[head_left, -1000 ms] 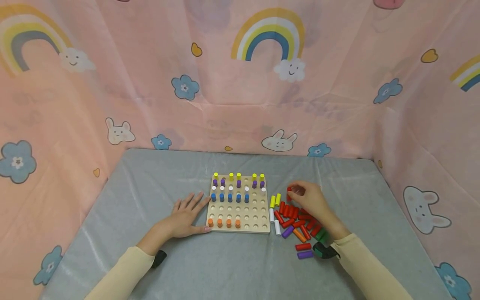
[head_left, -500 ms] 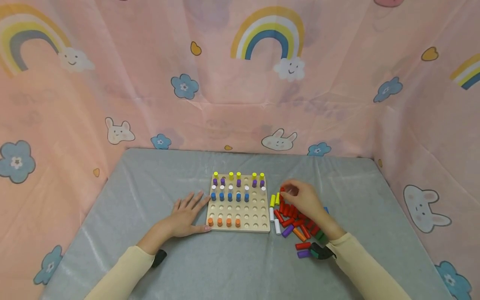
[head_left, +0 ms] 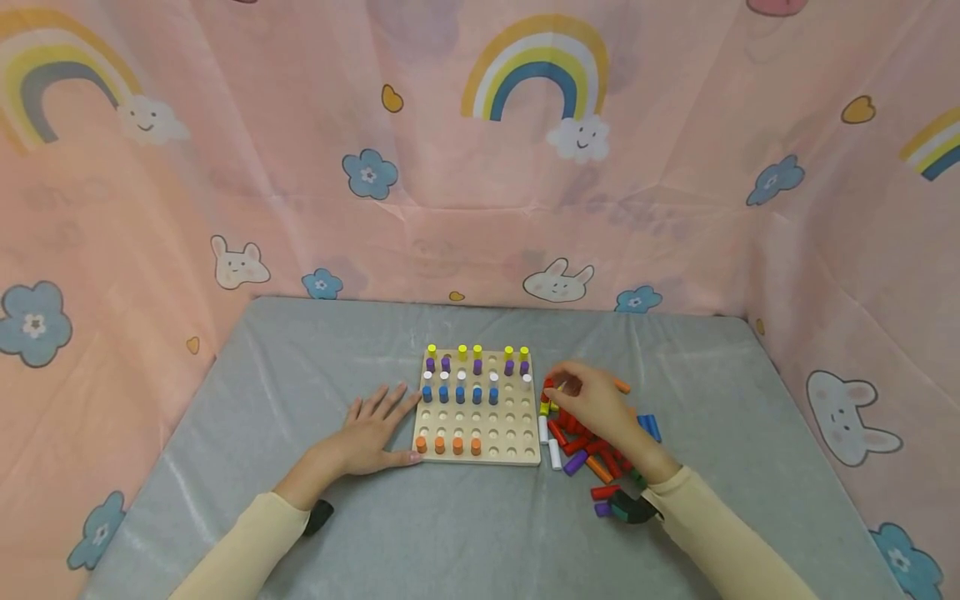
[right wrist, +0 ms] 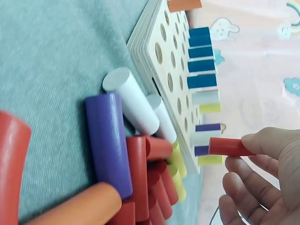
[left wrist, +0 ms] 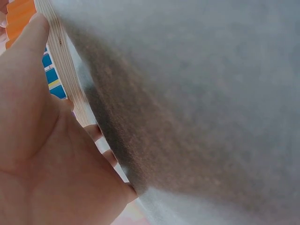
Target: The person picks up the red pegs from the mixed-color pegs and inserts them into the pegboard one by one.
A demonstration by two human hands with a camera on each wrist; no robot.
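Note:
A wooden pegboard (head_left: 517,431) with rows of round holes lies on the table. Yellow, purple, white, blue and orange pegs stand upright in it. My left hand (head_left: 367,439) rests flat with spread fingers at the board's left side; in the left wrist view its thumb (left wrist: 35,37) lies against the board's layered edge (left wrist: 63,61). Just off the right side of the board, my right hand (head_left: 600,406) pinches a red peg (right wrist: 229,146) between thumb and fingertips. That peg is held above the loose pegs, near the board's right edge.
Loose pegs lie in a pile right of the board, mostly red, partly hidden under my right hand. Two white pegs (right wrist: 131,101) and a purple peg (right wrist: 108,143) lie at its near side, with blue pegs (head_left: 651,427) beyond the wrist. A pink printed curtain (head_left: 450,233) hangs behind the table.
My right hand has moved left toward the board with the red peg pinched in it, uncovering blue and orange pegs behind. The left hand has stayed in place.

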